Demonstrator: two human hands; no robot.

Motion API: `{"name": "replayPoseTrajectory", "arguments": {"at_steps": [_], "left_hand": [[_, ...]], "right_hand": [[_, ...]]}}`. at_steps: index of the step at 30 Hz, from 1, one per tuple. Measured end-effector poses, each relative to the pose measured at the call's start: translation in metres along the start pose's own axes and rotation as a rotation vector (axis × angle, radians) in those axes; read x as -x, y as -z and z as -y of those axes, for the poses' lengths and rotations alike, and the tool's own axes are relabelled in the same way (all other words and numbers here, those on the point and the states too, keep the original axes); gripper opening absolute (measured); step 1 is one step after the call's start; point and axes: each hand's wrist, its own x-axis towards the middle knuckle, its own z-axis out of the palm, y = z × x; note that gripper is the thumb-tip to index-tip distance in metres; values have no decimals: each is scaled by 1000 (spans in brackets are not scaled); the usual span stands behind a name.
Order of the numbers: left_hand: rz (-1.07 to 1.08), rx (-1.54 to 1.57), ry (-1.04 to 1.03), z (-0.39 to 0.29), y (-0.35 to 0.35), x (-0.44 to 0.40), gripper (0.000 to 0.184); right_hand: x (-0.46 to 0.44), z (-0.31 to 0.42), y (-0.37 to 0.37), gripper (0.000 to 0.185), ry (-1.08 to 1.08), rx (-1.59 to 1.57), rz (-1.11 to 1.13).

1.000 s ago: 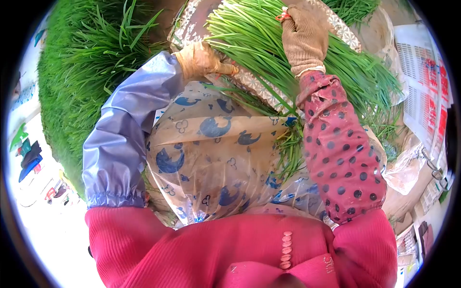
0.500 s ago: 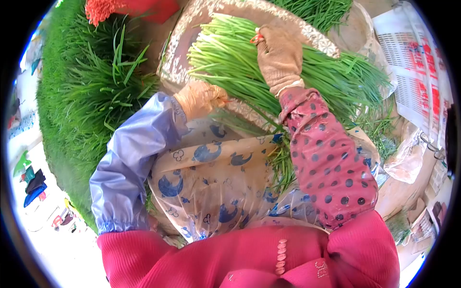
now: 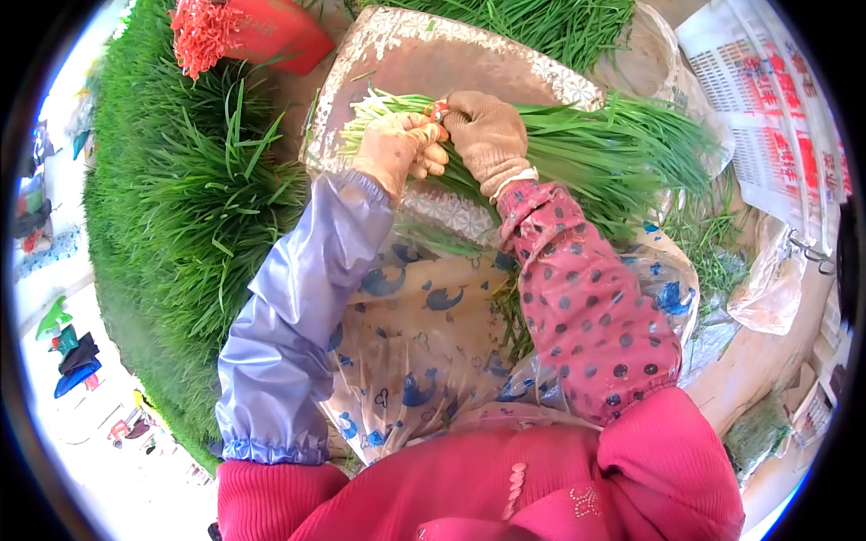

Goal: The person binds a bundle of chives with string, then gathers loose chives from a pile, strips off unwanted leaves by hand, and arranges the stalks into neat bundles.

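Observation:
A bunch of garlic chives [image 3: 604, 149] lies across a worn board with a white floral border [image 3: 460, 34], pale stem ends to the left and green leaves to the right. My left hand [image 3: 397, 151], in a tan glove, is closed round the stem end. Right beside it, my right hand [image 3: 487, 133] in a brown glove grips the same bunch. A red tie [image 3: 438, 110] shows between the two hands at the top of the stems. The undersides of the fingers are hidden.
Tall growing or stacked greens [image 3: 198, 189] fill the left. A red container [image 3: 284, 36] with red ties [image 3: 206, 34] stands at upper left. More chives [image 3: 550, 32] lie behind the board. A white basket [image 3: 767, 117] is at right. Patterned plastic [image 3: 415, 361] covers my lap.
My left hand has moved up and right from the board's near edge onto the stems. My right hand has shifted left and down, and the bunch looks more tightly gathered.

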Motion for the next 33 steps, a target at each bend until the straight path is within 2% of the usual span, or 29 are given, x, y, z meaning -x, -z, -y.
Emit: {"name": "replayPoseTrajectory", "arguments": {"at_steps": [2, 4, 9, 12, 14, 15, 17, 18, 20, 21, 23, 24, 26, 27, 28, 29, 30, 32, 33], "left_hand": [[-13, -6, 21, -3, -1, -4, 11], [29, -16, 78, -4, 0, -8, 11], [13, -53, 132, -3, 1, -12, 14], [-5, -25, 135, -2, 0, -12, 14], [-16, 15, 134, -1, -1, -11, 14], [-17, 17, 135, 0, -3, -10, 14], [-55, 50, 112, 1, -5, -10, 13], [-54, 53, 112, 4, -5, -12, 13], [-47, 60, 82, 9, -5, -14, 12], [-51, 61, 81, 8, -7, -12, 12], [-155, 28, 68, 6, -14, -8, 9], [-161, 30, 67, 8, -14, -10, 9], [-81, 85, 32, 14, -10, -13, 7], [-115, 35, 56, 2, -18, -5, 9], [-60, 104, 83, 10, -16, -14, 9], [-14, 173, 106, 19, -11, -24, 11], [-97, 168, 126, 9, -16, -13, 20], [317, 512, -281, 34, -2, -38, 18], [579, 704, -413, 47, 5, -51, 18]], "right_hand": [[-2, -1, 0, 14, -36, -26, -5], [-4, -3, -1, 14, 28, 35, -15], [-2, -4, -4, 14, -38, -47, -38], [-3, -10, -4, 12, 85, 24, -25], [-3, -19, -9, 12, 274, -134, -89], [-4, -21, -7, 12, 273, -133, -87], [-4, -26, -4, 14, 287, -191, 98], [-5, -27, 0, 14, 286, -188, 99], [-6, -26, 6, 14, 93, -384, 318], [-8, -25, 5, 14, 95, -385, 321], [-16, -24, 3, 23, -125, -476, 415], [-16, -20, 5, 23, -121, -478, 420], [-15, -12, 11, 27, -118, -234, 429], [-14, -10, 13, 27, -59, -295, 414], [-16, -15, 9, 26, -17, -308, 414], [-15, -3, 17, 25, -34, -255, 445], [-15, 2, 16, 23, -107, -287, 437], [-17, -11, 8, 20, -234, -377, 395], [-19, -16, 6, 19, -164, -308, 374]]}}
